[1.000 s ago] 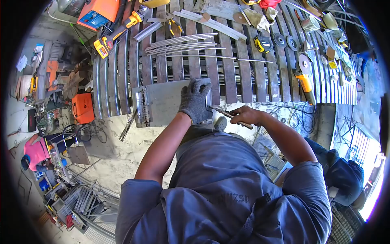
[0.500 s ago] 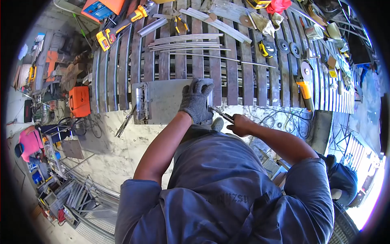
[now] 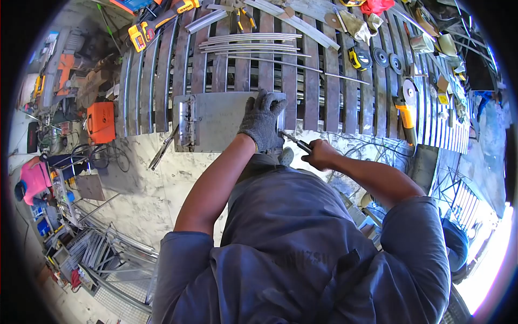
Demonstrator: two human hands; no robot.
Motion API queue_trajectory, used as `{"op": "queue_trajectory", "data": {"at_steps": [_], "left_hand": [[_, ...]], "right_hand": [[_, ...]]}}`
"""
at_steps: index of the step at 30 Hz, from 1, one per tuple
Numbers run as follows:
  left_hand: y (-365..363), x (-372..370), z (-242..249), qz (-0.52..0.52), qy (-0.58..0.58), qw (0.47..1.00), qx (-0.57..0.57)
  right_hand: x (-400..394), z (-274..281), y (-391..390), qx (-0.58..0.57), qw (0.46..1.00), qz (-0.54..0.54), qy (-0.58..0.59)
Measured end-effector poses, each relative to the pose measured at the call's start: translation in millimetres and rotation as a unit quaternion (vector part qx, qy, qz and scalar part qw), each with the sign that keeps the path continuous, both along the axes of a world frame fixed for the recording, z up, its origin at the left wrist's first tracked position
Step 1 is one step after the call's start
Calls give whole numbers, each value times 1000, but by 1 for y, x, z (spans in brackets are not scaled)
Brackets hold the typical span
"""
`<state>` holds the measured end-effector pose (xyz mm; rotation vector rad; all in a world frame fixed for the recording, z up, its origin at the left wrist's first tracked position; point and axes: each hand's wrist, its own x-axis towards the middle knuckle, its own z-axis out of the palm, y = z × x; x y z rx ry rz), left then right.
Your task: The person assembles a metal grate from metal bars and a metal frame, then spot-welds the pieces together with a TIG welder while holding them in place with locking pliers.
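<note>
A grey rectangular metal plate (image 3: 218, 121) lies across the near edge of the slatted metal table, with a narrow strip along its left side. My left hand (image 3: 261, 121), in a dark knitted glove, is closed over the plate's right end, its fingers bent. My bare right hand (image 3: 322, 155) is wrapped round the dark handle of a slim metal hand tool (image 3: 291, 137). The tool's tip meets the plate's right edge, just beside my left hand; its exact kind is too small to make out. A plier-like tool (image 3: 163, 149) hangs at the plate's left edge.
On the slatted table (image 3: 310, 108) lie thin metal rods (image 3: 251, 43), pliers (image 3: 243, 19), a tape measure (image 3: 360, 58), grinding discs (image 3: 381, 57) and an angle grinder (image 3: 407, 116). An orange case (image 3: 101, 123) stands on the floor at left. A person in pink (image 3: 35, 181) is farther left.
The view has shifted slightly, so the table and plate sit a little higher in the picture. Both hands keep their holds, and the tool's tip stays at the plate's right edge.
</note>
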<state>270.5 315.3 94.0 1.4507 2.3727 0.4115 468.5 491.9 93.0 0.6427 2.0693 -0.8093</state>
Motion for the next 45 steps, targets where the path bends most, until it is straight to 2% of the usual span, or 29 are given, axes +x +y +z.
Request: {"op": "queue_trajectory", "data": {"at_steps": [3,6,9,10,11,12,14,15,17,19,20,21,25,27,28,29,30,31,32,33,35,37,40,45], "left_hand": [[0,-1,-3,-1,-23,999,-27],[-13,-4,-10,-5,8,997,77],[-42,8,2,133,-61,974,175],[-53,31,10,181,-36,963,196],[-60,50,28,199,-152,961,118],[-62,65,42,213,-264,940,38],[-57,85,38,98,-422,901,-7],[-49,94,22,80,-474,877,15],[-34,115,-41,42,-569,819,58],[-24,148,-124,-23,-515,837,183],[-15,156,-134,-31,-507,835,214],[-5,163,-145,-38,-497,832,244],[12,171,-154,50,-571,782,245],[12,173,-147,141,-693,675,209],[13,173,-137,198,-745,605,200],[16,169,-110,268,-789,516,196],[17,167,-95,334,-822,420,189],[16,167,-94,339,-823,415,188],[17,166,-94,344,-824,409,188],[18,166,-94,348,-825,403,188],[18,165,-93,349,-829,393,189],[16,164,-89,356,-830,389,183],[17,163,-89,361,-832,378,186],[16,164,-87,346,-833,383,198]], "right_hand": [[3,-12,4,14,1000,20,9],[4,-10,3,27,999,37,16],[5,-2,1,32,999,26,32],[10,-1,2,25,998,7,59],[11,1,3,19,996,-13,86],[1,18,3,-7,999,-44,26],[4,22,3,-2,997,-43,66],[7,22,2,-1,995,-43,87],[17,8,5,8,989,-52,136],[23,4,6,15,981,-53,187],[16,11,7,0,987,-64,147],[18,10,7,6,986,-59,156],[18,10,6,7,985,-40,170],[23,12,14,4,984,-8,179],[27,10,23,-54,988,-45,136],[31,5,38,-113,986,-83,94],[43,-14,60,-176,974,-97,101],[51,-13,68,-203,956,-211,35],[58,-23,85,-151,988,-11,29],[54,-18,90,-91,978,189,21],[69,-5,80,-145,989,30,-11],[80,-29,78,-166,986,-6,16],[81,-23,73,-95,995,25,32],[80,-6,65,-48,997,-15,53]]}}
